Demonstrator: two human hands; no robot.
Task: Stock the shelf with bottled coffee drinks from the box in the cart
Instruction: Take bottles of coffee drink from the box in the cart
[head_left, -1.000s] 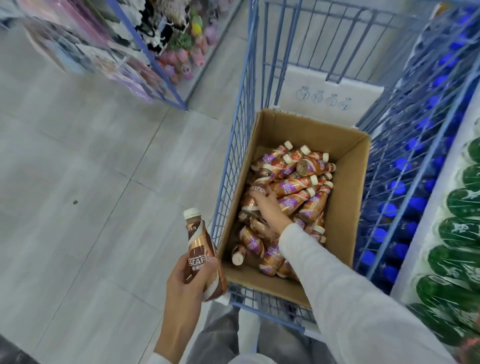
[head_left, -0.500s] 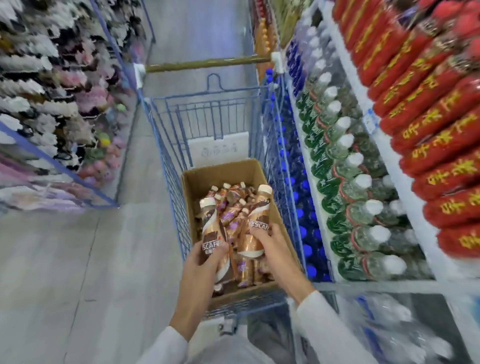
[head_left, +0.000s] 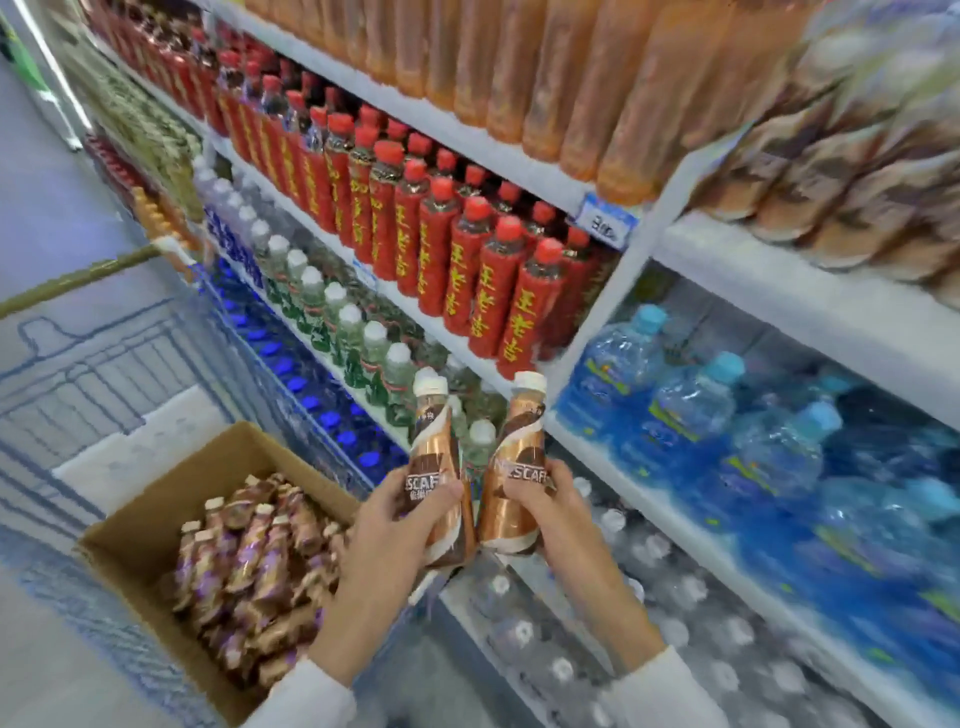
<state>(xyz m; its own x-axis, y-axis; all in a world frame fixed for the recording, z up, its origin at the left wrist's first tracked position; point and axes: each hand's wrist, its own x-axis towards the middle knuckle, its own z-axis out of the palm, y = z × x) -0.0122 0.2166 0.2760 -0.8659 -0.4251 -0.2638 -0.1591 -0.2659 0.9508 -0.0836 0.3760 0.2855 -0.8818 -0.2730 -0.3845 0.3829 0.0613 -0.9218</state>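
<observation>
The shelf (head_left: 810, 291) of drinks fills your right side. The blue wire cart (head_left: 104, 364) stands beside it, carrying the cardboard box (head_left: 171, 499) heaped with coffee bottles (head_left: 249, 561). In front of the shelf you hold two more upright, side by side: your left hand (head_left: 395, 525) curls round the left bottle (head_left: 436, 441), your right hand (head_left: 561, 514) round the right bottle (head_left: 519, 447).

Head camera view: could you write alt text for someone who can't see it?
A person's left hand and right hand each grip an upright brown-and-copper, white-capped plastic coffee bottle, left bottle and right bottle side by side, before shelves of red-labelled bottles. Below left, an open brown cardboard box in a blue wire cart holds more.
</observation>
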